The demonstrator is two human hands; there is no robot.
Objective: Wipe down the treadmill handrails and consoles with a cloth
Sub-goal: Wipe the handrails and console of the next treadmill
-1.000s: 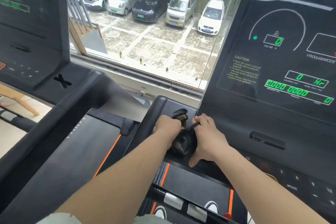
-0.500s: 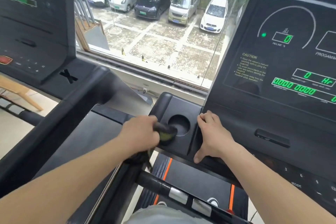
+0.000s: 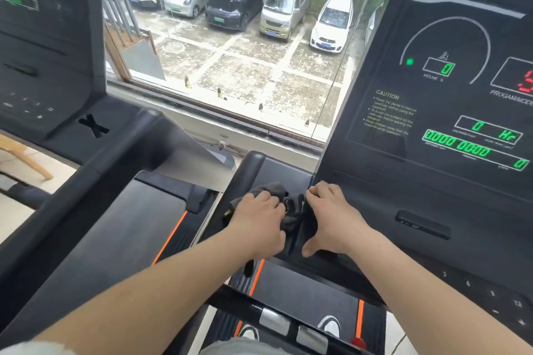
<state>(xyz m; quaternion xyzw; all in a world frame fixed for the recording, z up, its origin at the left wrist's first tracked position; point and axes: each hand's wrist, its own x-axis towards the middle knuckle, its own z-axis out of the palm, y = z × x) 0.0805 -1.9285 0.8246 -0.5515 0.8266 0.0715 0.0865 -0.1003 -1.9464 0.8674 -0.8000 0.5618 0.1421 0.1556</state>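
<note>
Dark grey cloth [image 3: 292, 210] lies bunched at 6 o'clock, on the tray [image 3: 284, 171] beside the console [image 3: 432, 112]. The left hand [image 3: 259, 219], palm down and arm outstretched, grips it with curled fingers. At the cloth's 3 o'clock, the right hand [image 3: 331, 216] bends its fingers over the console edge with the thumb splayed; whether it clasps cannot be told.
</note>
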